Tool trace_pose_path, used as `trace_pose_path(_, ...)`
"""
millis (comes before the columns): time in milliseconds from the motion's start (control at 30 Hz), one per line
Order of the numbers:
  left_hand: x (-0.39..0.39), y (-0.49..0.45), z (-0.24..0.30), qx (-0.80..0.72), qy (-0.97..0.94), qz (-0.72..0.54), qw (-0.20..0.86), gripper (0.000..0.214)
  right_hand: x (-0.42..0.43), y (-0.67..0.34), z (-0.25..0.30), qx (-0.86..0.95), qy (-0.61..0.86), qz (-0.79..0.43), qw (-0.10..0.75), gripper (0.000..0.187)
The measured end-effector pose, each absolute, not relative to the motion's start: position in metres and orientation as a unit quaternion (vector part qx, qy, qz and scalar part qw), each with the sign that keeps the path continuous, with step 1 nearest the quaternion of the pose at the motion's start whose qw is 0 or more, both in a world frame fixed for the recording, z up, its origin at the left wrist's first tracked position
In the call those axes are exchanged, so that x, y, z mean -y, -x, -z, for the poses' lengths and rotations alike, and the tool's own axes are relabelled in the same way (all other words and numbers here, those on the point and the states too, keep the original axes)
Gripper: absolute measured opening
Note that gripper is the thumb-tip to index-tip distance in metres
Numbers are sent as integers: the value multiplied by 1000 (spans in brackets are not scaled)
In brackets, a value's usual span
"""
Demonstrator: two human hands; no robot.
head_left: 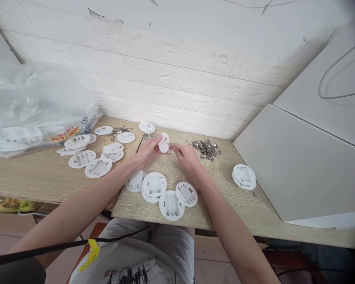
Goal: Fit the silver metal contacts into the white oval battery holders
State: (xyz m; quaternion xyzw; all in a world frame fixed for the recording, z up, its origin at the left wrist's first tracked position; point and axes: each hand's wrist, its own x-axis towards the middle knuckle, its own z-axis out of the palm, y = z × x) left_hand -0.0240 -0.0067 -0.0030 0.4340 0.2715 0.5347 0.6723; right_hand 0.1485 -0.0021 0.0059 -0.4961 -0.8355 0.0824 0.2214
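Wooden table (221,179) with white discs (172,203), metal pieces (207,150)

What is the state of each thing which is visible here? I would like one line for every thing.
Left hand: gripping a disc
Held disc: raised off the table, tilted up
Right hand: fingers pinched at the disc's edge; anything in them is too small to tell
Front discs: lying flat, some overlapping
Right discs: stacked
Metal bits: loosely heaped
Bag: bulging, wrinkled
Yellow tag: attached to the cable
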Motion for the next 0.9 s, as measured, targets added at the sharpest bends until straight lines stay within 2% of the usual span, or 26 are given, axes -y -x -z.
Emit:
trace_pose_path(533, 7, 24, 0, -273, -403, -536, 690, 27, 0, -152, -6, 838, 468, -107, 260, 32)
trace_pose_path(900, 7, 24, 1, -274, -423, -532, 680, 29, 0, -152, -6, 840, 477, -90, 244, 33)
